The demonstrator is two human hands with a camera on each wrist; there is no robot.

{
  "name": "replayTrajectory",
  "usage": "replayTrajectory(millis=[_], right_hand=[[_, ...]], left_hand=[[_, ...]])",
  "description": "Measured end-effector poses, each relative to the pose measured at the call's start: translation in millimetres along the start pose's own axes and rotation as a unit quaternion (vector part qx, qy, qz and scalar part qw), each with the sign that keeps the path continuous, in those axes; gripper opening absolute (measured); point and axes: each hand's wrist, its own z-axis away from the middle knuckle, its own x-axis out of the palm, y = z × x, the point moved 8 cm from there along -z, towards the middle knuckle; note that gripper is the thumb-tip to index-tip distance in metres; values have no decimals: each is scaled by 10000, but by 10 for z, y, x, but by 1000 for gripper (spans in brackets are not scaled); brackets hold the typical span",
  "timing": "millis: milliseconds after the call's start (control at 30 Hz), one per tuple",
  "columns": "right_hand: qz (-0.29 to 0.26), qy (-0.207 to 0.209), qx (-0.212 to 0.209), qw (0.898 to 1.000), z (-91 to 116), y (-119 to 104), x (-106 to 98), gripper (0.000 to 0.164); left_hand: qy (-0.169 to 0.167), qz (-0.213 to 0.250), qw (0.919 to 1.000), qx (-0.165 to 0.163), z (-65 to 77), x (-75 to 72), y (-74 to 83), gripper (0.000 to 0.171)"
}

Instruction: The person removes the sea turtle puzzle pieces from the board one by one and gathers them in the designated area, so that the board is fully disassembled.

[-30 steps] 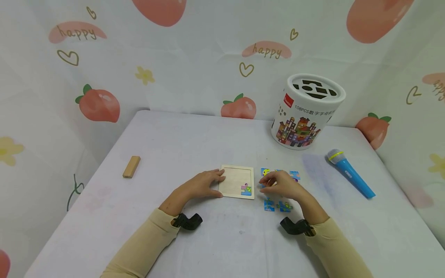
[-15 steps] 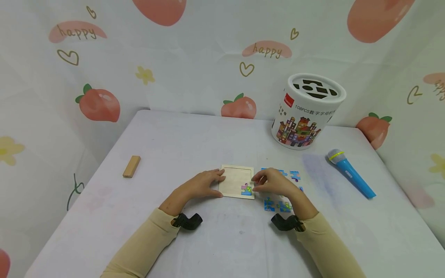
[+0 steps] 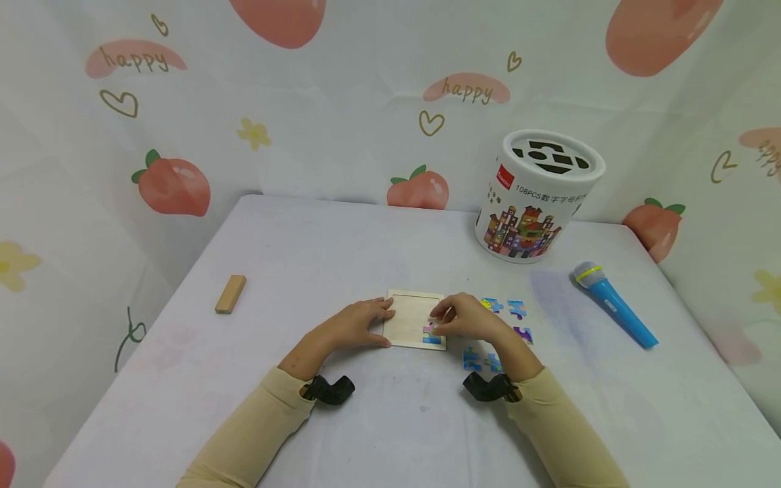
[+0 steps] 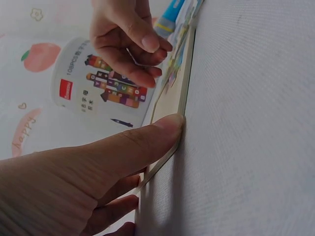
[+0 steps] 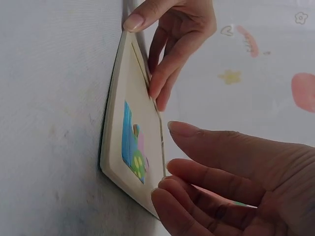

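A square wooden puzzle tray [image 3: 405, 318] lies flat near the middle of the table. My left hand [image 3: 360, 322] holds its left side, with the thumb [image 4: 170, 125] at the near corner and the fingers [image 5: 167, 69] farther along the rim. Joined blue, pink and green puzzle pieces [image 5: 134, 142] sit inside the tray's near right corner. Just above them is my right hand [image 3: 466, 317]; its thumb [image 5: 206, 140] stands apart from its loosely bent fingers, and nothing shows between them. Several loose puzzle pieces [image 3: 517, 308] lie right of the tray, some partly hidden by that hand.
A blue toy microphone [image 3: 616, 305] lies at the right. Behind it stands a tall white tub [image 3: 531, 196] with a slotted lid. On the far left is a small wooden block [image 3: 231, 293]. A printed cloth [image 3: 342, 122] hangs behind the white table.
My right hand has moved left, from over the loose pieces to over the tray's right side, uncovering some of the loose pieces. The left hand and the tray stay in place.
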Motion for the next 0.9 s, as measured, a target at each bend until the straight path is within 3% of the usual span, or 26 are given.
replayTrajectory(millis=[367, 900], right_hand=[[181, 42, 284, 9994, -31, 20, 43, 25], [227, 47, 113, 9997, -36, 11, 73, 15]], left_hand=[[26, 4, 10000, 64, 12, -3, 13, 63], [58, 8, 10000, 3, 4, 5, -10, 64]])
